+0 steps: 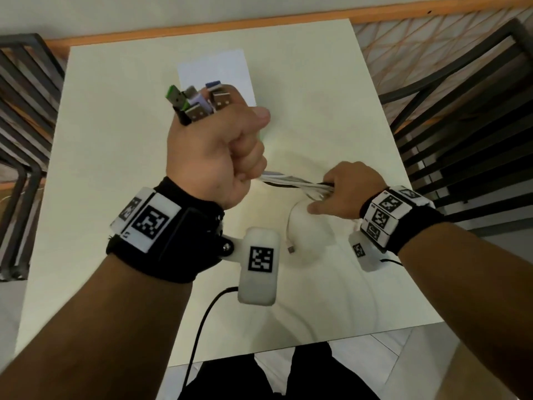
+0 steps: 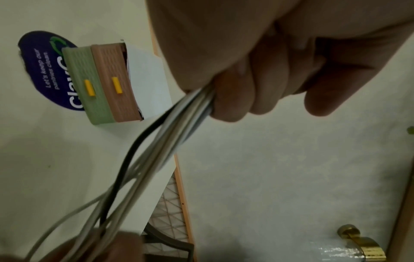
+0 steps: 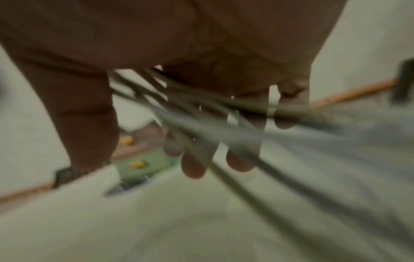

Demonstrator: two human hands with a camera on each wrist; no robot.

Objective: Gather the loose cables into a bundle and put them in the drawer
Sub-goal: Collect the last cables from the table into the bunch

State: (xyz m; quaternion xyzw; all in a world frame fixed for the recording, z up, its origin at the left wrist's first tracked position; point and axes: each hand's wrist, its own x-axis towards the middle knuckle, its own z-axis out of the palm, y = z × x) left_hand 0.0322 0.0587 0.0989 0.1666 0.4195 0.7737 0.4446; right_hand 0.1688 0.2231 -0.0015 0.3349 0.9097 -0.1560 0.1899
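Note:
My left hand (image 1: 245, 145) is raised over the cream table (image 1: 115, 197) and grips several cables (image 1: 291, 181) in a fist. Their USB plugs (image 1: 199, 102) stick out of the top of the fist. The white, grey and one black cable (image 2: 156, 150) run from that fist to my right hand (image 1: 331, 189), which holds them lower down with curled fingers. One white cable end (image 1: 291, 249) trails loose on the table. The small drawer unit (image 2: 105, 79), with green and brown drawer fronts and yellow handles, stands at the table's far side, both drawers closed. Its white top (image 1: 216, 73) shows beyond my left hand.
Black metal chairs stand at the left (image 1: 23, 111) and right (image 1: 461, 125) of the table. A blue sticker (image 2: 44, 70) is behind the drawer unit. A black lead (image 1: 202, 321) hangs from my left wrist camera over the near table edge.

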